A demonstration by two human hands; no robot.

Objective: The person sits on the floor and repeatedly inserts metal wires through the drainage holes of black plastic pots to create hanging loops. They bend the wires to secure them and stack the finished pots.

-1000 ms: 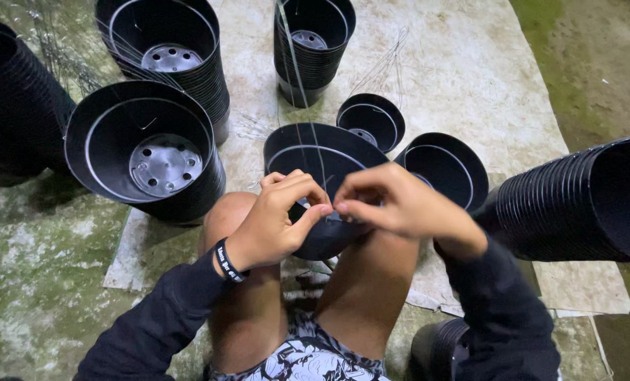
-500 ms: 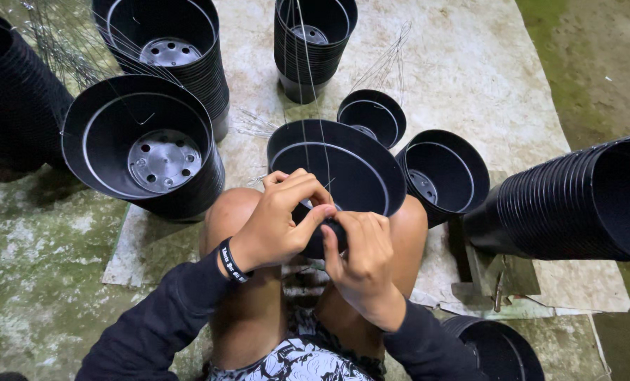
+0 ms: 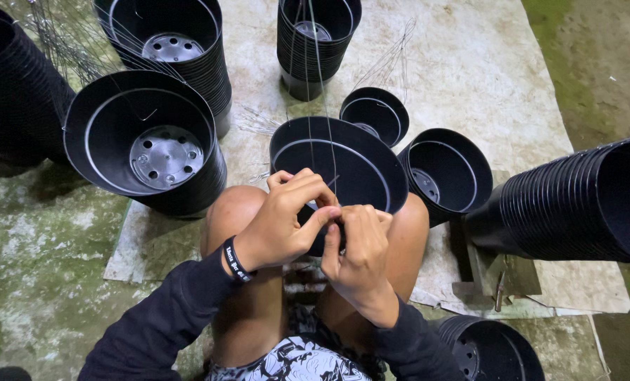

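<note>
My left hand (image 3: 286,222) and right hand (image 3: 357,247) both pinch the near rim of the pot (image 3: 339,166) between my knees. A thin wire (image 3: 322,106) rises from the rim (more pots stacked around).

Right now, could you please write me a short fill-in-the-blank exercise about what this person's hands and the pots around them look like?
1. Both hands, the left hand and the right hand, meet at the near rim of a black plastic ____ held between the knees.
2. A dark band sits on the ____ wrist.
3. The stack of pots at the right edge lies on its ____.
4. Thin metal ____ rise from the held pot's rim.

Missing words: pot; left; side; wires
</note>
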